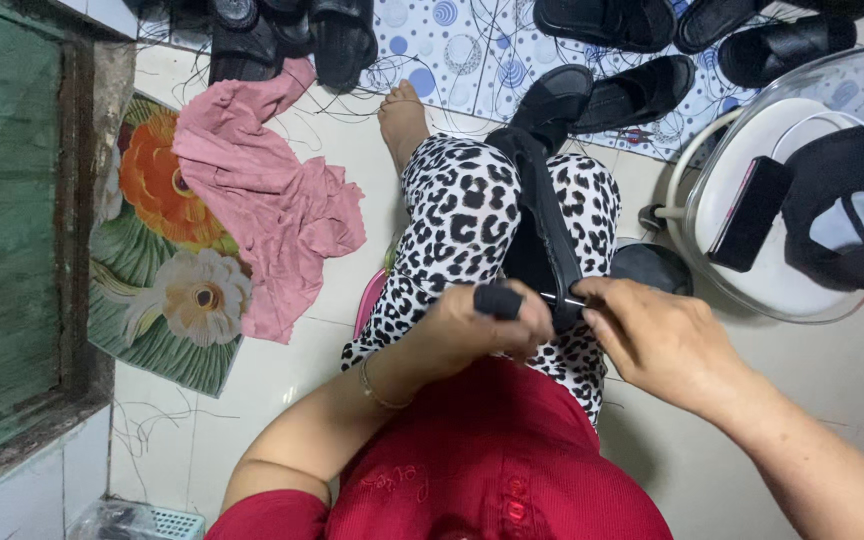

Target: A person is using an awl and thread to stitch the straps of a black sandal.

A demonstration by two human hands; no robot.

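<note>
From the head view I started at the far left, where a green wooden door frame (7, 230) met a floral mat (167, 250) with a pink cloth (262, 200) crumpled over its right edge. Above it lay black sandals (292, 35) on a dotted blue-and-white sheet (472, 50). In the middle I saw my legs in leopard-print trousers (452, 230), one bare foot (402, 115) on the tile. Across my lap rested the black sandal (542, 190) I was working on, sole edge up and toe pointing away. My left hand (482, 325) was clenched around a short dark tool handle (499, 300), its thin metal tip (564, 298) touching the near end of the sandal. My right hand (657, 335) pinched that same end, fingers grasping the sandal's edge beside the tip. Further right stood a clear plastic tub (782, 300) holding black straps (852, 200) and a dark phone-like slab (749, 212), with more finished-looking sandals (632, 95) above. I judged the job mid-way: this sandal was not yet set among the others, and loose straps remained in the tub.
</note>
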